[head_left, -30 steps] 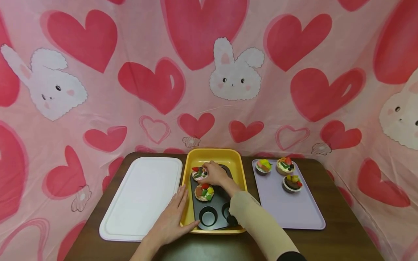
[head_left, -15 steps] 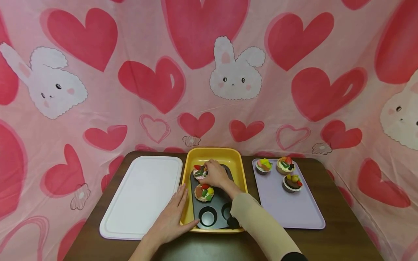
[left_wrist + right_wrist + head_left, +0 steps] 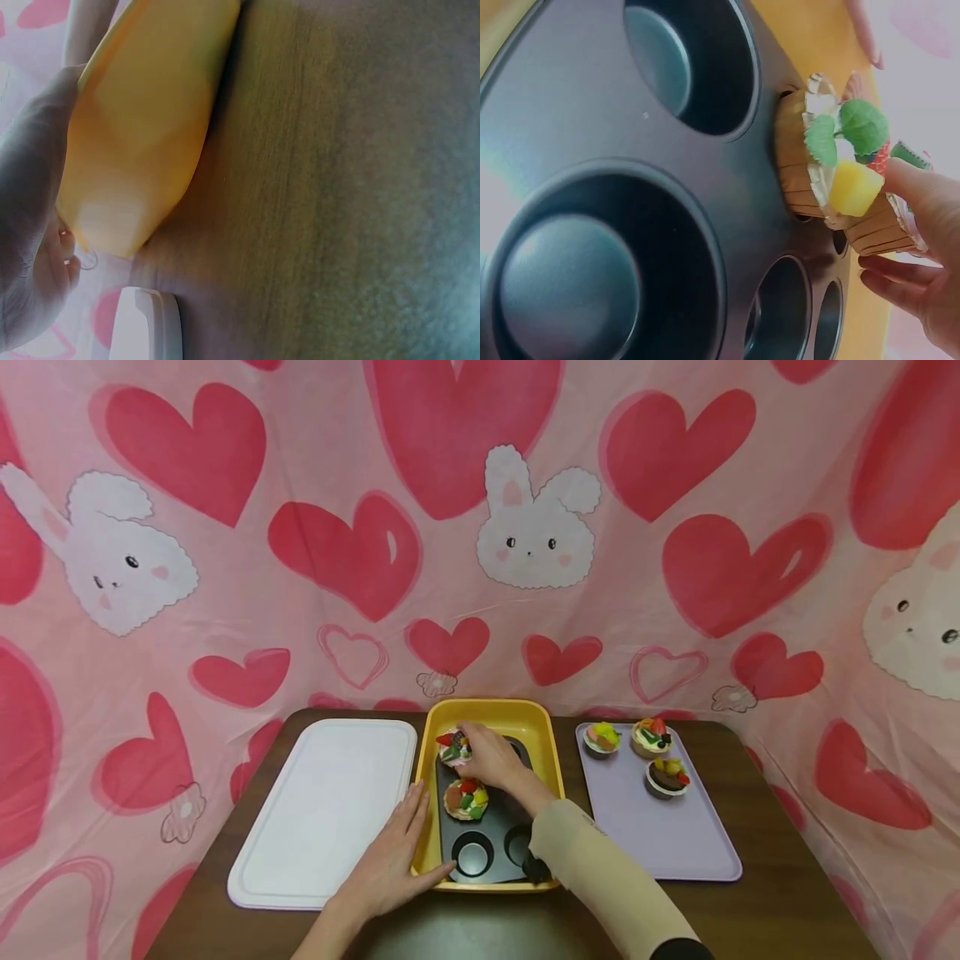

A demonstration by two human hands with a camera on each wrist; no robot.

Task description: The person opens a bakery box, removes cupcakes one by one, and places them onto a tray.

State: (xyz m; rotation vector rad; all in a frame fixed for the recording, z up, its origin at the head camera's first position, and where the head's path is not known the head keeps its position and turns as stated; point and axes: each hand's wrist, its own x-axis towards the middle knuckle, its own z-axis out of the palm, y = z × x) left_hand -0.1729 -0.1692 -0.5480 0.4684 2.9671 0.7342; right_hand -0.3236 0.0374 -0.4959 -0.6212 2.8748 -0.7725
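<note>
My right hand pinches a fruit tart with a pink base and strawberry and dark berry on top, at the back left of a dark muffin tin. In the right wrist view, thumb and fingers grip this tart, which tilts at the tin's surface, partly behind another tart. That second fruit tart, topped with yellow fruit and green leaves, sits in the cup in front. My left hand lies with straight fingers along the left edge of the yellow tray, its thumb over the front corner.
A white board lies left of the yellow tray. To the right, a lilac tray bears a small cupcake, a berry-topped tart and a chocolate cupcake. A pink heart-print cloth hangs behind the brown table.
My right hand and the pinched tart have shifted slightly left and away from me. The left hand stays on the tray's edge. The whole view has shifted a little.
</note>
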